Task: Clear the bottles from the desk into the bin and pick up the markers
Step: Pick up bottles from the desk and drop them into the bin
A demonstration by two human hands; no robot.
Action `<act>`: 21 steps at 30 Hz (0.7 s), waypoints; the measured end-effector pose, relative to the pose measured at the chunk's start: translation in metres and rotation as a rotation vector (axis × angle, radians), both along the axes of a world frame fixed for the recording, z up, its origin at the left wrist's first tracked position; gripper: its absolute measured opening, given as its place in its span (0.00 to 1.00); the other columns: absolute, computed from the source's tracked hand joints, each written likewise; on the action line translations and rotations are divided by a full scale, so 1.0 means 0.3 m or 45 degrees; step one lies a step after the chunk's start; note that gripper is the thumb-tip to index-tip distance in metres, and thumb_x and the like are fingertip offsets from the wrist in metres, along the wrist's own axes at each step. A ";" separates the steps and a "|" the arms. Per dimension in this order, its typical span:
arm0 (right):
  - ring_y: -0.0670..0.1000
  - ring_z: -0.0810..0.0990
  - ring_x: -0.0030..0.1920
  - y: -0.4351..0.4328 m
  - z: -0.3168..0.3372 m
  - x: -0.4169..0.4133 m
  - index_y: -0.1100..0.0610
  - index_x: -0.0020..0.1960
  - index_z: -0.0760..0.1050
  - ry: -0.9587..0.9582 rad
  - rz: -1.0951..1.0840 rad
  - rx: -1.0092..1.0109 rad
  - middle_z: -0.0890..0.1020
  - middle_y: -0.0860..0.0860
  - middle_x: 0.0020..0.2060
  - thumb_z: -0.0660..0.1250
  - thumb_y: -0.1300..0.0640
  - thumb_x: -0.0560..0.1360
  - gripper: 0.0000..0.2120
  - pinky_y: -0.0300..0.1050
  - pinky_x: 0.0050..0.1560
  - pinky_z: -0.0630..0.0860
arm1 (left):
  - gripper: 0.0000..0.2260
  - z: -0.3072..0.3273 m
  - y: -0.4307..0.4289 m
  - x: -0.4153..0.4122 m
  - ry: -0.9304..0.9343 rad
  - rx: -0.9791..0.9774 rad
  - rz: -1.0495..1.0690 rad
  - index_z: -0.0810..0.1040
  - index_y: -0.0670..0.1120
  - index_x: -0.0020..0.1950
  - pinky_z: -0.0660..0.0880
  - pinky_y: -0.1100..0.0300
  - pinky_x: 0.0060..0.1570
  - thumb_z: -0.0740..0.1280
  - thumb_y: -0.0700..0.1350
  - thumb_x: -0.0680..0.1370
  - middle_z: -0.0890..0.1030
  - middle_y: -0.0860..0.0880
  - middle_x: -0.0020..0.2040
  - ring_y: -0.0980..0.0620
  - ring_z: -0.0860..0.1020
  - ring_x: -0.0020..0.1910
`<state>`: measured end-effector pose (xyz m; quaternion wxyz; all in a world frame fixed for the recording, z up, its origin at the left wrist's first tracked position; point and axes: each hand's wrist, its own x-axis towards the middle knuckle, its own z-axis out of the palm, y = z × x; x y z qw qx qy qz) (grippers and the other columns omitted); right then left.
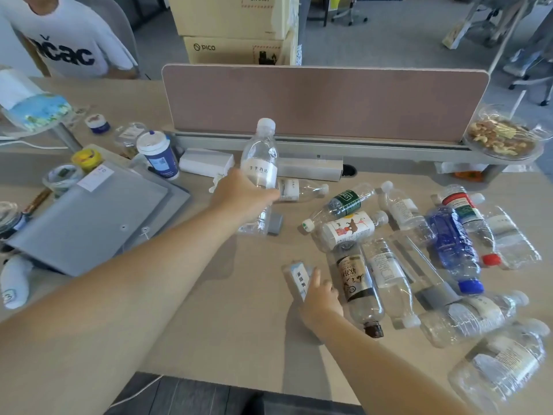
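My left hand [239, 194] grips a clear upright bottle [259, 154] with a white label and white cap, in front of the pink divider. My right hand [321, 298] rests on a small flat blue-and-white pack [299, 278] lying on the desk; whether it grips the pack is unclear. Several empty plastic bottles lie to the right: a brown-capped dark-label bottle [357, 283], a blue bottle [454, 247], a green-label bottle [344, 203], a white cartoon-label bottle [347, 230]. Another clear bottle [299, 190] lies behind my left hand. No bin or markers are visible.
A grey folder [89, 214] lies at left, with a blue paper cup [158, 155], small jars and a white box [206, 161] near it. A plate of snacks [502, 139] sits on the divider's right end. A person in a white shirt [65, 37] stands at far left.
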<state>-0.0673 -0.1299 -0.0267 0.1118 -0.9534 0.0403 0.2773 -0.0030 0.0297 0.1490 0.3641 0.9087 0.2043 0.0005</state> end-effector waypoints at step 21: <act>0.60 0.79 0.50 -0.547 0.644 0.107 0.51 0.68 0.56 -0.858 -0.842 0.272 0.75 0.57 0.54 0.72 0.52 0.69 0.34 0.54 0.42 0.80 | 0.20 0.147 -0.490 0.136 -0.071 -0.217 -0.608 0.79 0.48 0.50 0.67 0.62 0.28 0.72 0.57 0.63 0.81 0.50 0.40 0.50 0.80 0.39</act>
